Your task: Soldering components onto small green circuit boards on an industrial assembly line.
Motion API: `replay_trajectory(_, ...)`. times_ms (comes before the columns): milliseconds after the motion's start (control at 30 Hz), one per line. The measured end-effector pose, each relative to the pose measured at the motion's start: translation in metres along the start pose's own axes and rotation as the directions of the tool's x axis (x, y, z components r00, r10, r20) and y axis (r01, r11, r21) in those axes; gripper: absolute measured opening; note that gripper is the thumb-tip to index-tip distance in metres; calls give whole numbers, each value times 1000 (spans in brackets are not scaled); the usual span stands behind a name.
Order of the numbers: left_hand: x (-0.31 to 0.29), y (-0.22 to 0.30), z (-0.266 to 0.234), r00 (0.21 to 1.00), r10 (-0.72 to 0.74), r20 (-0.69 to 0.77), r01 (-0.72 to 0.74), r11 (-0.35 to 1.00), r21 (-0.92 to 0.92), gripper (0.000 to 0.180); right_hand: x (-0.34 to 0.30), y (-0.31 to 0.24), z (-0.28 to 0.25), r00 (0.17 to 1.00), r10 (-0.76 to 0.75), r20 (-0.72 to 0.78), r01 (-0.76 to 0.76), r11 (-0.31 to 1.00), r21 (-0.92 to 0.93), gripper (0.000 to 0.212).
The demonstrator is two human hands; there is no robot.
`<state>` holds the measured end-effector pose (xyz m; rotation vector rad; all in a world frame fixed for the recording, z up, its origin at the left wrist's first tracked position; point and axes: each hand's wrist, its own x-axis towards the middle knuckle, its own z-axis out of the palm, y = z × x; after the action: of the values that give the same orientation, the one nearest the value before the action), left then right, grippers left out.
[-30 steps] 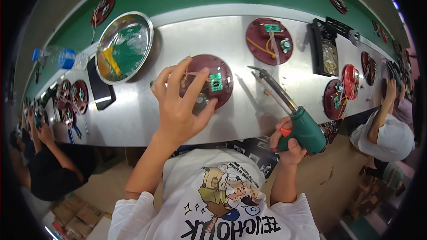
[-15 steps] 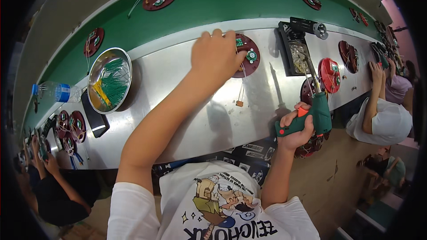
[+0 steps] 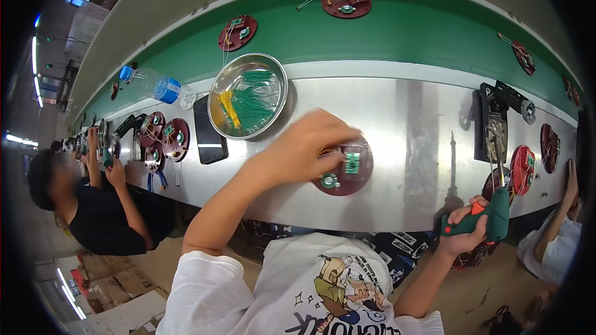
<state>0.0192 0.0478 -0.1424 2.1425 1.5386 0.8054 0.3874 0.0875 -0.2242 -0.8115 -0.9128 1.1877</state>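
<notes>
My left hand [image 3: 312, 147] is over a dark red disc [image 3: 355, 180] on the metal worktop. Its bent fingers are smeared by motion near the disc's upper edge, and the thumb lies by the green circuit board [image 3: 352, 162] on it. Whether they grip the disc cannot be made out. A small round board [image 3: 329, 180] sits at the disc's lower left, and the hand hides the disc's upper left part. My right hand [image 3: 467, 234] is closed around the handle of a green soldering gun [image 3: 496, 214] with an orange trigger, its metal tip pointing up, away from me.
Left of the disc stands a steel bowl [image 3: 279, 108] of green and yellow wires, beside a black phone-like slab [image 3: 210, 133] and a plastic bottle [image 3: 148, 84]. At right are a black holder [image 3: 483, 130] and a bright red disc [image 3: 523, 170]. More discs lie on the green strip [image 3: 410, 31]; co-workers sit both sides.
My view has swung left. The dark red disc has been turned and sits nearer to me, with my left hand still at it. My right hand keeps hold of the soldering gun.
</notes>
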Motion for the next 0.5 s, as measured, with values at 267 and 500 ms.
replay_trajectory(267,-43,-74,-77,923,-322,-212,386,772,506,17,1,1,8,998,-12,-64,13,1000,18,34)
replay_trajectory(500,-49,-95,-79,907,-418,-46,399,821,408,10,1,-2,8,1000,-19,17,20,997,-78,36)
